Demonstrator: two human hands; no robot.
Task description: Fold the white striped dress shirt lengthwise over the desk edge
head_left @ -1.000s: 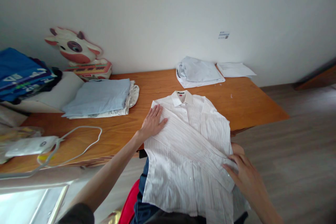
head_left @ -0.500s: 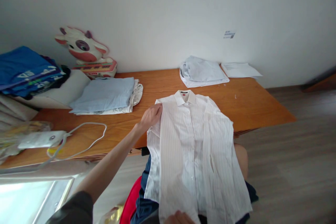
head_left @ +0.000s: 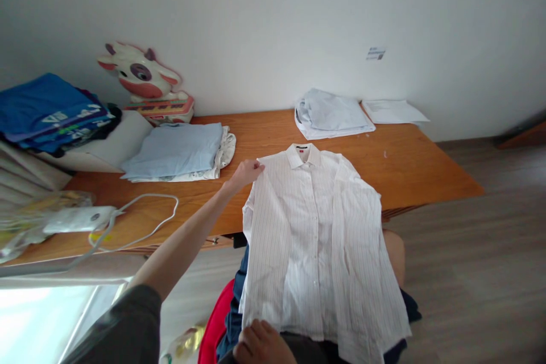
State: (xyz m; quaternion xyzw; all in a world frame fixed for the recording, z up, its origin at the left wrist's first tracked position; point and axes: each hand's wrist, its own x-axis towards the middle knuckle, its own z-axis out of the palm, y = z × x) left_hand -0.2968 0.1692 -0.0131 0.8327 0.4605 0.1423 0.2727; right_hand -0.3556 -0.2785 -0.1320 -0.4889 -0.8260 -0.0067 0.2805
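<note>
A white striped shirt (head_left: 303, 227) lies front up, its collar and shoulders on the wooden table and its lower part over my lap. Both sleeves are laid down over the front. My left hand (head_left: 248, 173) pinches the shirt at the shoulder on the left side, near the table's edge. Down at the bottom, my right hand (head_left: 264, 342) is closed round the end of the left-side sleeve, close to the hem. The shirt's lower edge hangs above my dark clothing.
On the wooden table (head_left: 264, 125) are folded light-blue clothes (head_left: 179, 148), a grey-white folded pile (head_left: 333, 114), papers (head_left: 394, 111) and a cow toy keyboard (head_left: 147, 82). Blue clothes (head_left: 51, 108) rest on a white box (head_left: 108, 145) at left. A white cable (head_left: 140, 196) loops near a power strip (head_left: 81, 219).
My right hand has moved left and slightly up, drawing the sleeve outward toward the shirt's left edge. My left hand stays at the shoulder, its grip shifted slightly upward. The view has shifted slightly.
</note>
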